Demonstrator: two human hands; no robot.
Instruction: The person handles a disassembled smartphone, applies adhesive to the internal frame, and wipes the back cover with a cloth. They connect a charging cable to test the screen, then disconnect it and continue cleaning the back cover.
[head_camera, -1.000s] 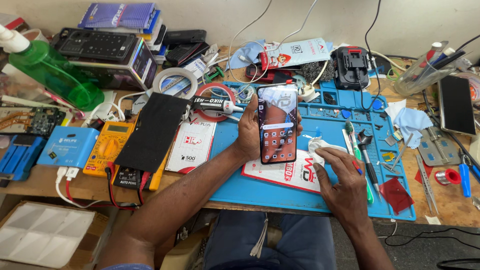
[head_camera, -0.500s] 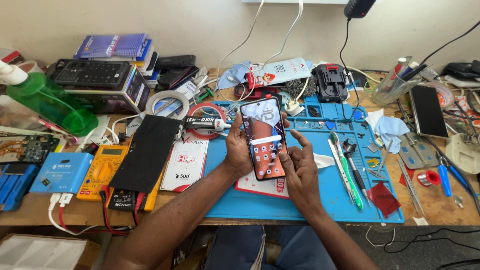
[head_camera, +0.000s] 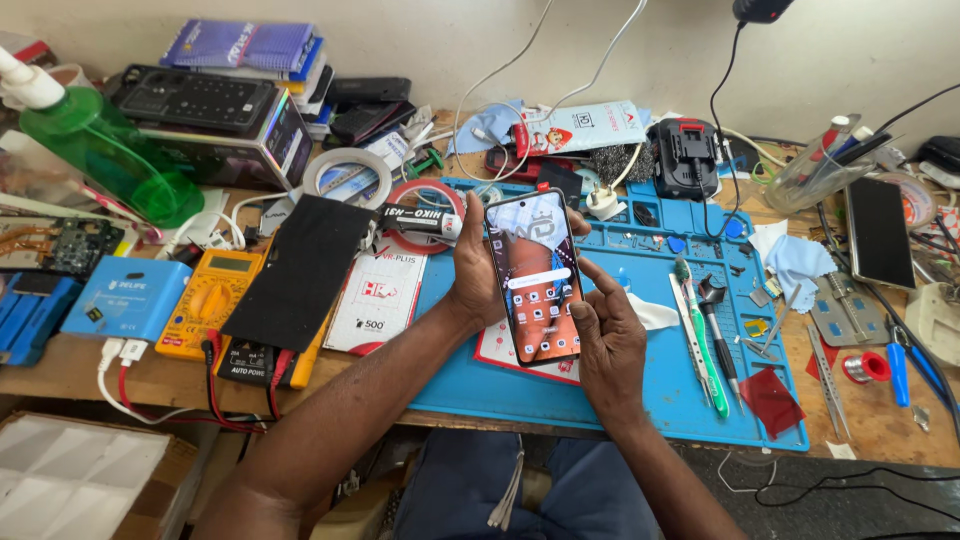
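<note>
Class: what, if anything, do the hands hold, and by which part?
A lit smartphone: left hand grips its left edge and back; right hand steadies its lower right edge, thumb on the screen.

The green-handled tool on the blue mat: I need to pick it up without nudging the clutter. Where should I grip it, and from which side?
Probably grip the green-handled tool at mid-handle, coming straight down from above, fingers pinching across its narrow width. It lies flat and lengthwise on the blue mat, with a black-handled tool close on its right, so a sideways approach looks crowded.
</note>
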